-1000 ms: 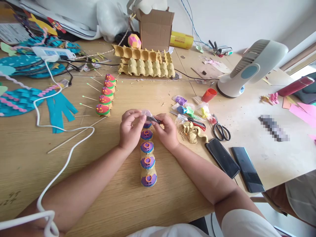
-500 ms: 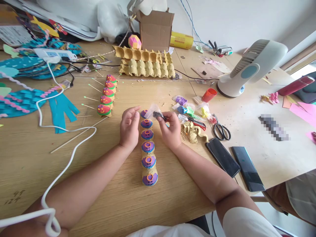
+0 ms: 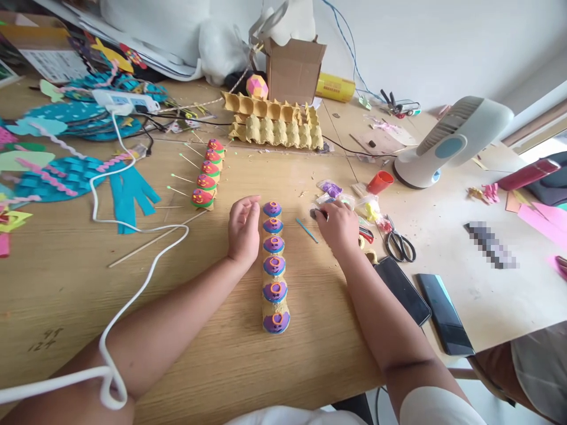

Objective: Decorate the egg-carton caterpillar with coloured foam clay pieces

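The purple-domed egg-carton strip (image 3: 274, 265) lies between the hands, its near end closer to the person than either; its long axis runs straight away from the body. The left hand (image 3: 244, 230) is the nearer one — just beside the far domes, fingers loosely curled, nothing visible in its grasp. The right hand (image 3: 340, 227) sits farther off across the strip, fingertips at a small bag with dark contents (image 3: 314, 213) — gripped or merely touched, one cannot tell. A thin blue stick (image 3: 307, 230) lies between it and the strip. Beyond the left hand stands a red-and-green egg-carton strip (image 3: 208, 182); past both, unpainted egg cartons (image 3: 279, 131).
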The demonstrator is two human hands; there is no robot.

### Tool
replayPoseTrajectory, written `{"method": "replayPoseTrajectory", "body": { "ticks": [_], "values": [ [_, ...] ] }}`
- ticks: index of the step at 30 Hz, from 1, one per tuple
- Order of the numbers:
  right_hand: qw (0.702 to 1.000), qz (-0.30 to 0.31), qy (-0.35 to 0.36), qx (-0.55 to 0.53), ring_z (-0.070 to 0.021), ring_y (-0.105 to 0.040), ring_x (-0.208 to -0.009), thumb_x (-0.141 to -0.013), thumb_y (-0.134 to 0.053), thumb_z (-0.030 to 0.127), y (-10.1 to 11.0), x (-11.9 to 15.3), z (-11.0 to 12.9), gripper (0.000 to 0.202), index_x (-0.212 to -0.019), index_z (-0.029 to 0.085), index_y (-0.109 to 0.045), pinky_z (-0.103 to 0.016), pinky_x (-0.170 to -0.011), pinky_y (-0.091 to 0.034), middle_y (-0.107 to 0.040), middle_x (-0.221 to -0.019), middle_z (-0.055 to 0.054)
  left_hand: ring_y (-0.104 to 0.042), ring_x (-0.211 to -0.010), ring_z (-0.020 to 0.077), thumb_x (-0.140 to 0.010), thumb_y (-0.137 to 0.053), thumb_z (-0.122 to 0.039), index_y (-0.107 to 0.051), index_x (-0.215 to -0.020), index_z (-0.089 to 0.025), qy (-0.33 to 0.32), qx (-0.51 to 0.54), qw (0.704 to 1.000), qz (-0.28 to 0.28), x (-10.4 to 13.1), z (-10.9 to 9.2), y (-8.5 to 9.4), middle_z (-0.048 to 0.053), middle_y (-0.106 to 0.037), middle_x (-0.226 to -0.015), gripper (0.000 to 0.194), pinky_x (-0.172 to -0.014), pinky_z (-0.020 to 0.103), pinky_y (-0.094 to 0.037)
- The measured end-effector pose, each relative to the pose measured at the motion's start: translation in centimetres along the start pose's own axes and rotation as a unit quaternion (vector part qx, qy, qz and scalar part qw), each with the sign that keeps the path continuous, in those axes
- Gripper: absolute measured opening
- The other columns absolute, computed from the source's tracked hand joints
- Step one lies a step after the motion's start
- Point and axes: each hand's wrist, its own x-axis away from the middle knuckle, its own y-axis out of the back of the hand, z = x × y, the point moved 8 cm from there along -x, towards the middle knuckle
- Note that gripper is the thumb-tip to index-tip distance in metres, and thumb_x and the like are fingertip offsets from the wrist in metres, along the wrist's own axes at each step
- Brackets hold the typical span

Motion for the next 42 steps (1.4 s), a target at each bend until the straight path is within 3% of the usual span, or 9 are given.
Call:
{"method": "replayPoseTrajectory", "body": {
  "ticks": [4, 8, 13, 18, 24, 28, 31, 35, 42],
  "values": [
    [0.998, -0.036, -0.029, 0.037, -0.0326, -0.06, -0.11, -0.1, -0.055, 0.035, 2.7, -0.7, -1.8, 0.031, -0.115, 0.021, -0.078, -0.044, -0.09, -0.045, -0.073, -0.121, -0.015, -0.066, -0.119, 0.0212, -0.095, -0.065, -0.053, -0.071, -0.108, -0.024, -0.002, -0.009, 1.0, 0.003, 0.0, -0.1, -0.1, 0.006, -0.074, -0.119, 0.032, -0.109, 0.036, -0.051],
    [0.98, -0.062, -0.173, 0.072, -0.0352, -0.058, -0.115, -0.094, -0.057, 0.028, 6.3, -1.7, -9.4, 0.033, -0.118, 0.021, -0.079, -0.05, -0.094, -0.046, -0.071, -0.127, -0.016, -0.066, -0.12, 0.021, -0.096, -0.065, -0.052, -0.071, -0.108, -0.024, 0.001, -0.017, 1.0, 0.007, 0.0, -0.1, -0.2, 0.007, -0.073, -0.12, 0.031, -0.108, 0.035, -0.051],
    [0.937, 0.094, -0.309, 0.133, -0.0366, -0.061, -0.115, -0.079, -0.074, 0.024, 4.7, -0.9, -18.2, 0.034, -0.113, 0.021, -0.08, -0.055, -0.095, -0.049, -0.073, -0.122, -0.019, -0.067, -0.117, 0.0206, -0.096, -0.064, -0.049, -0.07, -0.107, -0.023, 0.002, -0.01, 1.0, 0.015, 0.1, 0.0, -0.4, 0.007, -0.073, -0.119, 0.029, -0.104, 0.034, -0.053],
    [0.916, 0.123, -0.355, 0.14, -0.0334, -0.069, -0.102, -0.081, -0.069, 0.019, 3.4, -0.1, -20.1, 0.021, -0.098, 0.022, -0.081, -0.054, -0.093, -0.05, -0.076, -0.098, -0.015, -0.066, -0.117, 0.0207, -0.097, -0.062, -0.048, -0.07, -0.108, -0.023, -0.004, -0.018, 1.0, 0.019, 0.2, 0.0, -0.5, 0.007, -0.072, -0.119, 0.028, -0.104, 0.035, -0.052],
    [0.919, 0.051, -0.364, 0.14, -0.0349, -0.07, -0.106, -0.081, -0.064, 0.013, 8.0, 0.0, -18.0, 0.021, -0.095, 0.021, -0.077, -0.049, -0.089, -0.052, -0.076, -0.107, -0.016, -0.064, -0.122, 0.0218, -0.098, -0.062, -0.045, -0.071, -0.108, -0.023, 0.001, -0.021, 1.0, 0.021, 0.2, 0.1, -0.6, 0.008, -0.072, -0.122, 0.026, -0.107, 0.037, -0.049],
    [0.971, -0.075, -0.209, -0.093, -0.0272, -0.071, -0.094, -0.086, -0.064, 0.021, 8.8, -0.7, -10.8, 0.008, -0.085, 0.022, -0.072, -0.044, -0.089, -0.053, -0.076, -0.091, -0.009, -0.064, -0.118, 0.022, -0.098, -0.062, -0.043, -0.072, -0.105, -0.023, -0.013, -0.04, 0.999, 0.028, 0.3, -0.3, -0.7, 0.007, -0.074, -0.119, 0.024, -0.105, 0.037, -0.048],
    [0.882, -0.01, -0.116, -0.456, -0.0188, -0.069, -0.075, -0.083, -0.07, 0.029, 4.3, -0.4, -4.5, 0.008, -0.083, 0.022, -0.066, -0.036, -0.077, -0.056, -0.075, -0.083, -0.004, -0.065, -0.113, 0.0216, -0.098, -0.062, -0.041, -0.073, -0.101, -0.023, -0.039, -0.063, 0.996, 0.039, 0.4, -1.1, -0.8, 0.006, -0.074, -0.113, 0.021, -0.103, 0.037, -0.048],
    [0.738, 0.026, -0.109, -0.665, -0.0168, -0.071, -0.073, -0.077, -0.082, 0.041, -0.8, 0.5, -0.6, 0.03, -0.085, 0.025, -0.058, -0.035, -0.077, -0.06, -0.072, -0.078, 0.001, -0.065, -0.112, 0.0208, -0.099, -0.061, -0.038, -0.074, -0.098, -0.023, -0.075, -0.066, 0.993, 0.059, 0.6, -2.0, -1.1, 0.006, -0.073, -0.107, 0.019, -0.105, 0.037, -0.048],
    [0.74, -0.086, -0.117, -0.657, -0.0124, -0.066, -0.071, -0.08, -0.081, 0.042, -2.6, 1.4, -2.3, 0.033, -0.085, 0.025, -0.053, -0.028, -0.073, -0.055, -0.068, -0.078, 0.004, -0.066, -0.113, 0.0218, -0.101, -0.061, -0.045, -0.073, -0.098, -0.025, -0.105, -0.08, 0.988, 0.083, 0.9, -2.5, -1.5, 0.006, -0.072, -0.108, 0.024, -0.107, 0.039, -0.049]
  ]
}}
